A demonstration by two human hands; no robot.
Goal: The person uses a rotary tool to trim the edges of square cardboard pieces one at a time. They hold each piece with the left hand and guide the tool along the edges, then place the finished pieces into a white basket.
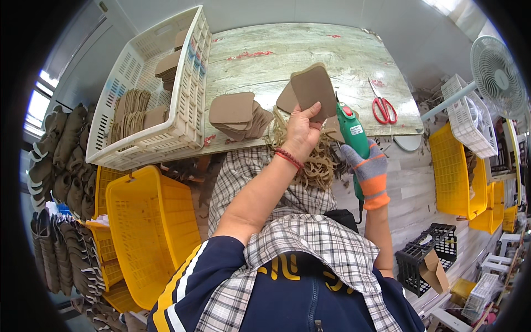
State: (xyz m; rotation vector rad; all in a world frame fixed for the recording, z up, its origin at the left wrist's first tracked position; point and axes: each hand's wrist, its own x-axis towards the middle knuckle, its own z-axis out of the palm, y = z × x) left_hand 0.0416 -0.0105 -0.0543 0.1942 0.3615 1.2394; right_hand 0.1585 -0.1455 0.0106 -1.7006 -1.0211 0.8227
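Note:
My bare left hand (pixel 302 130) grips a brown rounded-corner fabric piece (pixel 314 87) by its lower edge, thumb on top, raised over the table's near edge. Wrapped in a grey and orange glove, my right hand (pixel 369 170) is closed around a green handheld electric cutter (pixel 354 130) with a red button. The cutter's head is close against the piece's right edge; whether its blade touches cannot be seen. Thin offcut strips (pixel 316 167) hang below my left hand, over my lap. Left of that hand lies a fanned stack of similar brown pieces (pixel 233 108).
Red-handled scissors (pixel 383 108) lie on the table (pixel 298 47) at right. A white crate (pixel 180 119) with more brown pieces stands at the table's left. Yellow bins (pixel 130 199) stand to my left, and a black crate (pixel 406 265) is on the floor at right.

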